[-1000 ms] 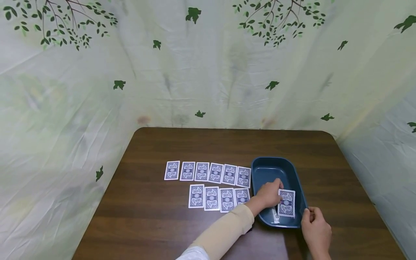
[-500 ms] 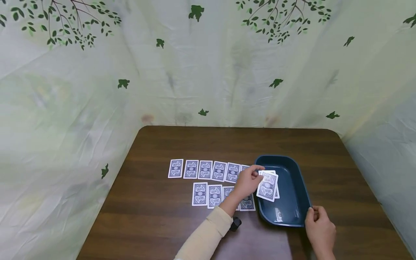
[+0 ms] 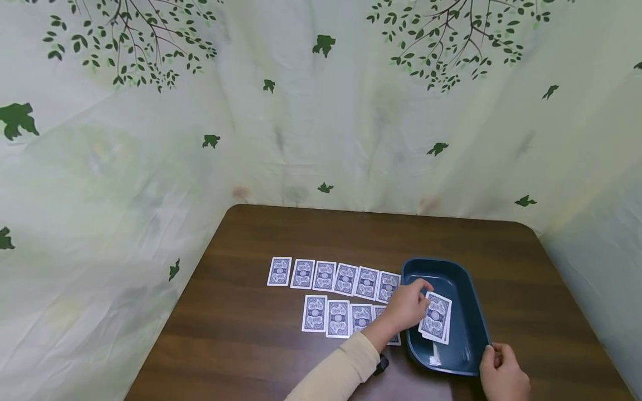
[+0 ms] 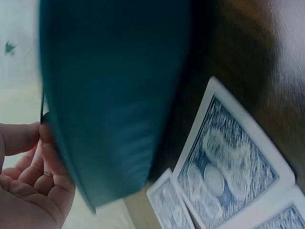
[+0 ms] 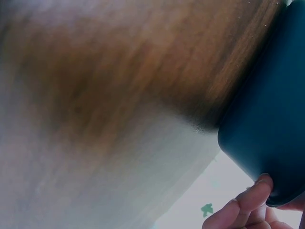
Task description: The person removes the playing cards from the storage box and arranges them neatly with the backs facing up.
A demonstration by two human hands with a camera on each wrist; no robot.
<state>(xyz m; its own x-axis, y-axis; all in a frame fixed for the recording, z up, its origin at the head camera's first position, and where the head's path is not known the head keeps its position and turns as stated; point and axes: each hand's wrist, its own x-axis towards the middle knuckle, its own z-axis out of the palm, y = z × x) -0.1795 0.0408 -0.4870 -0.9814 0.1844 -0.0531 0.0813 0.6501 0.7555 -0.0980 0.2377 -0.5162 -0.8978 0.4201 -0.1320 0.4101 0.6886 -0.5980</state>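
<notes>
My left hand [image 3: 407, 306] pinches overlapping playing cards [image 3: 435, 318] by their left edge, with the blue patterned backs up. The cards overlap the inside of a dark blue tray [image 3: 467, 317] in the head view. In the left wrist view, the fingers of the left hand [image 4: 35, 176] show past the tray's wall [image 4: 114, 95], and a thin dark edge rises from their grip. My right hand [image 3: 504, 372] holds the tray's near right corner between thumb and fingers. The right wrist view shows the fingertips of that hand [image 5: 252, 205] at the tray's rim.
Left of the tray lie two rows of face-down cards, a back row [image 3: 324, 276] and a front row [image 3: 315, 314], on a brown wooden table [image 3: 230, 334]. My left forearm partly covers the front row's right end. A leaf-patterned cloth [image 3: 351, 122] hangs behind the table.
My left hand went left to the tray's left side, where two overlapping cards showed, then back right over the tray with them. My right hand stays at the tray's corner. The head view has shifted slightly.
</notes>
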